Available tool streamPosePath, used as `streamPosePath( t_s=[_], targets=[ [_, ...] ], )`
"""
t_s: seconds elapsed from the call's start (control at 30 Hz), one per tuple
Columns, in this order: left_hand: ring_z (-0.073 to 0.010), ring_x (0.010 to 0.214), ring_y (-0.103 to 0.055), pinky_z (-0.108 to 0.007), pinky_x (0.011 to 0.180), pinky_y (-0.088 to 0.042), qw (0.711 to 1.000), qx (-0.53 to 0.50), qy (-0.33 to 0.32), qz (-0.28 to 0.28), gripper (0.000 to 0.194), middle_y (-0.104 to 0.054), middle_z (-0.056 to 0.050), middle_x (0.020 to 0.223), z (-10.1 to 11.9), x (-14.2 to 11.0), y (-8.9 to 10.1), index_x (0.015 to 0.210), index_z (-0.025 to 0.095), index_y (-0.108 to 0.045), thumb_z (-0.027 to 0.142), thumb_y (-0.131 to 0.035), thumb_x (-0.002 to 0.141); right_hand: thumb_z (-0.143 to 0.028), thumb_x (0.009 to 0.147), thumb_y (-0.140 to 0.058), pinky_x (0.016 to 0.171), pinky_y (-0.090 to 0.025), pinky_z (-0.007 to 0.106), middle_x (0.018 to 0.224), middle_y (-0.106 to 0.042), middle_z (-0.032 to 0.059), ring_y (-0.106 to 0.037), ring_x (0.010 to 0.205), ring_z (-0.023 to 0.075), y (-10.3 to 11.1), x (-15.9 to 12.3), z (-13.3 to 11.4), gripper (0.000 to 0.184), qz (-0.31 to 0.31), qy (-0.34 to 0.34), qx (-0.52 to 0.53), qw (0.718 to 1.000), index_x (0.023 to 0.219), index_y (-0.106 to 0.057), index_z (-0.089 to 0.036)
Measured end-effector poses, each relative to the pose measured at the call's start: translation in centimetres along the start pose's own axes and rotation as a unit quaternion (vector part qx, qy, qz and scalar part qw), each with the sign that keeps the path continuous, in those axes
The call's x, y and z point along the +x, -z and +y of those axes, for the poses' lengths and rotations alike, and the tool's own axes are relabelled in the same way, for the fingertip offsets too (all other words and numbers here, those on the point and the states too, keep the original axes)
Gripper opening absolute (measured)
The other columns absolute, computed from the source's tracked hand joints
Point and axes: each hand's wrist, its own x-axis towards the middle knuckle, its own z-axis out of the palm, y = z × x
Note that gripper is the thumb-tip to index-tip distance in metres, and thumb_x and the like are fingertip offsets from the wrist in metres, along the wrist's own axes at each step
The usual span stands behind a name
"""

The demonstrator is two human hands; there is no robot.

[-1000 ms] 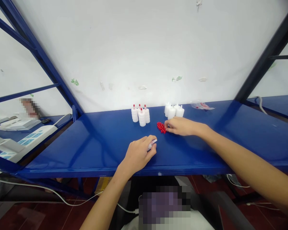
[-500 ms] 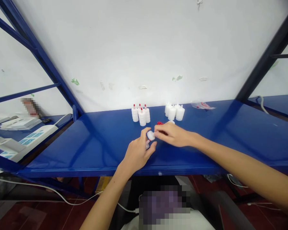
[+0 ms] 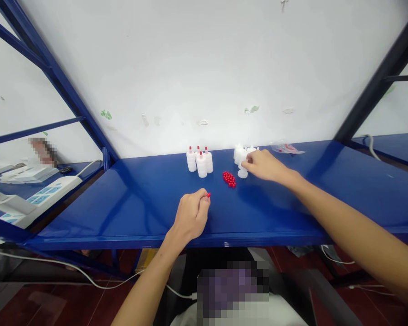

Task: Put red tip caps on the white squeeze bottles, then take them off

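My left hand [image 3: 192, 213] is closed above the front part of the blue table [image 3: 139, 199]. A small red cap [image 3: 208, 195] pokes out between its thumb and forefinger; whatever else lies inside the fist is hidden. Further right, my right hand [image 3: 263, 164] has its fingertips pinched together at a small white nozzle lid [image 3: 242, 173], in front of the white bottles [image 3: 238, 154]. The fingers partly cover this spot. Between the hands lies a pile of loose red caps [image 3: 229, 179]. Several white bottles with red-tipped nozzles [image 3: 201, 165] stand upright at the back, left of the pile.
A clear plastic bag [image 3: 287, 148] with red pieces lies at the back right. On the left are a white power strip [image 3: 54, 194] and white boxes [image 3: 30, 174]. Blue metal posts [image 3: 64, 86] rise on both sides before the white wall [image 3: 204, 68].
My right hand has left my left hand and moved right and back to the white bottles. My left hand has closed, with a red cap showing. The red pile is now uncovered.
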Motion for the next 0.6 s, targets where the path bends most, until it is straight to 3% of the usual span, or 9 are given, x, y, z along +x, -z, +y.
streamPosePath(
  t_s=[0.13,0.3,0.43,0.5,0.6],
  targets=[
    [-0.0126,0.052,-0.043,-0.027,0.057,-0.031,1.0,-0.024,0.001,0.018,0.025,-0.046,0.004,0.059,-0.1,-0.2,0.0,0.076,0.02,-0.046,0.02,-0.03,0.095,-0.03,0.086,-0.048,0.056,-0.036,0.03,0.068,-0.063,0.0109,-0.056,0.061,0.0187,-0.6,0.1,0.2,0.027,-0.026,0.003,-0.01,1.0,0.065,-0.058,-0.016],
    [-0.0134,0.063,-0.048,-0.027,0.063,-0.036,0.999,-0.003,-0.022,0.023,0.023,-0.052,0.002,0.071,0.6,0.0,-0.1,0.088,0.02,-0.048,0.03,-0.033,0.101,-0.032,0.086,-0.05,0.057,-0.036,0.031,0.07,-0.064,0.0125,-0.058,0.064,0.0204,-1.1,0.4,0.6,0.027,-0.043,-0.003,-0.045,0.998,0.068,-0.061,-0.015],
    [-0.0157,0.081,-0.057,-0.028,0.075,-0.042,0.998,0.026,-0.049,0.031,0.02,-0.062,-0.002,0.092,0.2,0.2,-0.6,0.104,0.02,-0.054,0.037,-0.044,0.1,-0.037,0.089,-0.047,0.058,-0.034,0.031,0.07,-0.063,0.0117,-0.056,0.064,0.02,-0.3,0.0,0.0,0.031,0.024,-0.01,-0.045,0.999,0.072,-0.06,-0.015],
    [-0.0164,0.086,-0.058,-0.029,0.079,-0.043,0.997,0.036,-0.055,0.036,0.021,-0.064,-0.003,0.096,-0.2,0.4,-0.9,0.107,0.02,-0.056,0.038,-0.05,0.098,-0.039,0.093,-0.044,0.06,-0.033,0.03,0.068,-0.062,0.0081,-0.053,0.063,0.0177,0.2,-0.7,-0.9,0.033,0.049,0.052,0.005,0.997,0.075,-0.058,-0.016],
    [-0.0171,0.086,-0.06,-0.029,0.081,-0.044,0.997,0.04,-0.054,0.043,0.022,-0.065,-0.002,0.095,-0.6,0.5,-1.0,0.109,0.02,-0.057,0.038,-0.053,0.096,-0.045,0.098,-0.04,0.06,-0.032,0.028,0.067,-0.059,0.0021,-0.049,0.06,0.014,0.1,-2.0,-2.6,0.034,-0.01,0.213,0.109,0.971,0.084,-0.056,-0.018]
  ],
)
